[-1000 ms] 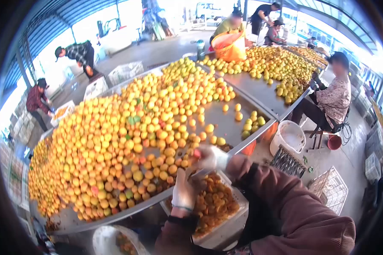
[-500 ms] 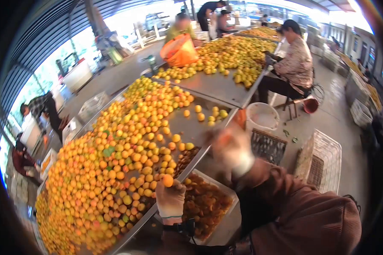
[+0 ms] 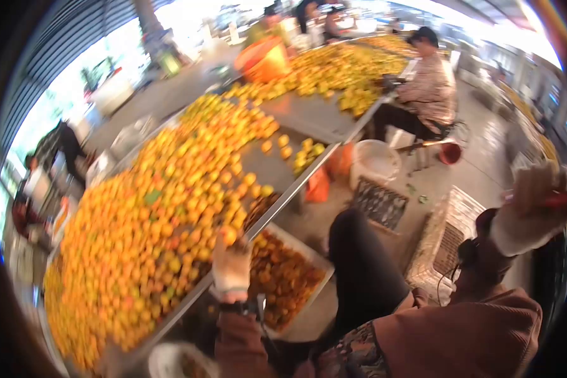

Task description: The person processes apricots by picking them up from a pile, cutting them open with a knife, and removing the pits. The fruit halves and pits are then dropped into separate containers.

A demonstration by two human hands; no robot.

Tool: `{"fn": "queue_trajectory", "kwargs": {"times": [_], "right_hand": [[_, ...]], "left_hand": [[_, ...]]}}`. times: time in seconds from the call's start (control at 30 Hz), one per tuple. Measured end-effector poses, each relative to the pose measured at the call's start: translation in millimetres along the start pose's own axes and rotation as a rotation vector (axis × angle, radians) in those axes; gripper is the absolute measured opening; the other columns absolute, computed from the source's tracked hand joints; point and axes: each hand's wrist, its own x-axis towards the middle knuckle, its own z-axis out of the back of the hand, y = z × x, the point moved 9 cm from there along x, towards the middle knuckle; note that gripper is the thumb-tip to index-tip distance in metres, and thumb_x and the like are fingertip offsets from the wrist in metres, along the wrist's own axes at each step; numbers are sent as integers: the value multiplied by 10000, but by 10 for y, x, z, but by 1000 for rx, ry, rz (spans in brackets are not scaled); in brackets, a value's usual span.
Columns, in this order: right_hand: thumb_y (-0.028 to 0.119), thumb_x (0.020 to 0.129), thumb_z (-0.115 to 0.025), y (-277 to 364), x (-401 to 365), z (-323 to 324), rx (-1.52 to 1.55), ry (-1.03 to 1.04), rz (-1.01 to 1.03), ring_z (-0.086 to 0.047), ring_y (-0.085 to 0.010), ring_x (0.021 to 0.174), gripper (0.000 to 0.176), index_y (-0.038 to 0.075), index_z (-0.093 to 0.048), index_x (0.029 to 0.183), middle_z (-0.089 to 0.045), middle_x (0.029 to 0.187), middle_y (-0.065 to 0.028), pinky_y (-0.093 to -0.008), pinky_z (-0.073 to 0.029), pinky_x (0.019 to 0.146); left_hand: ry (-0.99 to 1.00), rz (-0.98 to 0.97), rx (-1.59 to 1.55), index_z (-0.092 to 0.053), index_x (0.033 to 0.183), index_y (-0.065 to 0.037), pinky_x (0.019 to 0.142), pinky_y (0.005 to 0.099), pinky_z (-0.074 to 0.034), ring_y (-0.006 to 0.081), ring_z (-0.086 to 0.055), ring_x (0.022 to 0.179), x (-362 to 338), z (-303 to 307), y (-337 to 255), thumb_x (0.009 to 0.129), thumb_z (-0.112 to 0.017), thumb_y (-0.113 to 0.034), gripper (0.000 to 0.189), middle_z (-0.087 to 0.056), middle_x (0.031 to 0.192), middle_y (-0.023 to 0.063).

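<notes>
My left hand [image 3: 231, 268], in a pale glove, is closed around a yellow-orange apricot [image 3: 229, 235] at the near edge of the metal table [image 3: 290, 208]. Heaped apricots [image 3: 151, 252] spread over the table beside it. Just below and right of that hand, a crate [image 3: 321, 277] holds dark orange halved or pitted fruit. Far out to the right, my gloved right hand [image 3: 529, 211] is raised above the floor and blurred. Its fingers are curled about a small red object [image 3: 555, 200] whose kind I cannot make out.
A white bucket [image 3: 377, 160], a dark crate [image 3: 379, 205] and a pale plastic crate [image 3: 431, 252] stand on the floor to the right. One person [image 3: 425, 88] sits at the table's far right side. An orange basket [image 3: 263, 60] rests on the table farther back.
My right hand has swung from beside the table far out to the right. The left hand keeps its apricot. The whole view has shifted slightly, and my dark trouser leg now shows.
</notes>
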Motion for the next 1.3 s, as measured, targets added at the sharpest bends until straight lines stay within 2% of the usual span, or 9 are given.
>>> {"fn": "queue_trajectory", "kwargs": {"times": [0.03, 0.07, 0.17, 0.27, 0.3, 0.37, 0.8, 1.13, 1.3], "right_hand": [[430, 1002, -436, -492, -194, -158, -224, 67, -160, -358, -53, 512, 422, 33, -576, 1036, -404, 665, 38, -222, -260, 435], [437, 1005, -448, -1133, -690, 392, -20, -444, -358, -403, -25, 553, 422, 42, -576, 1075, -479, 730, 58, -190, -272, 446], [216, 982, -541, -2270, -1607, -632, -576, 546, -628, -512, -75, 708, 259, 27, -528, 1159, -544, 880, 23, -192, -401, 569], [221, 1033, -480, -3120, -2860, -1537, 1034, -152, -1606, -538, -82, 863, 255, 8, -526, 1166, -550, 923, -8, -194, -465, 751], [250, 1036, -478, -3257, -2859, -1685, 311, 369, -1355, -514, -54, 941, 298, -2, -533, 1185, -561, 989, 2, -188, -446, 779], [269, 1031, -490, -3293, -2843, -2073, 243, 596, -1292, -498, -48, 981, 317, -10, -543, 1173, -568, 1028, 12, -202, -443, 810], [372, 1019, -497, -3785, -3277, -2204, 187, 673, -1248, -480, -71, 843, 354, 30, -561, 1078, -520, 891, 21, -234, -441, 740], [322, 1013, -512, -3755, -3406, -2159, 17, 668, -1181, -496, -103, 737, 300, 29, -560, 1055, -536, 794, -36, -278, -451, 665], [326, 1018, -503, -3862, -3833, -2221, 194, 515, -1429, -510, -78, 835, 337, 16, -570, 1132, -573, 870, 12, -247, -453, 729]], "left_hand": [[-6, -1, -2, -598, 1212, -100, 907, 401, -496, 234, -614, 983, -11, 28, -17, 975, -568, -239, 276, -645, 1122, 102], [13, -39, 44, -587, 1232, -102, 909, 397, -497, 235, -614, 997, -32, 27, -71, 977, -564, -228, 286, -642, 1130, 100], [-1, -79, 152, -546, 1291, -106, 924, 389, -500, 233, -610, 1056, -104, 36, -187, 981, -557, -212, 328, -630, 1166, 98], [-25, -112, 172, -529, 1302, -105, 915, 382, -504, 227, -622, 1048, -129, 41, -290, 980, -538, -166, 328, -625, 1179, 98], [-12, -123, 186, -531, 1297, -103, 910, 380, -504, 225, -628, 1036, -113, 7, -322, 976, -533, -149, 324, -625, 1178, 100], [-16, -133, 237, -526, 1279, -86, 900, 366, -497, 221, -626, 1046, -81, 72, -358, 965, -534, -150, 320, -622, 1185, 113], [-262, -104, 515, -496, 1225, -69, 907, 356, -510, 189, -605, 1045, -9, 131, -336, 920, -543, -35, 310, -587, 1128, 66], [-330, -174, 1106, -580, 1203, -10, 845, 274, -482, 121, -592, 943, -100, 203, -523, 966, -600, -372, 434, -645, 1017, 35], [-321, -199, 1108, -596, 1196, -30, 870, 244, -435, 88, -517, 966, -149, 134, -615, 956, -640, -249, 328, -597, 1052, 0]]}}
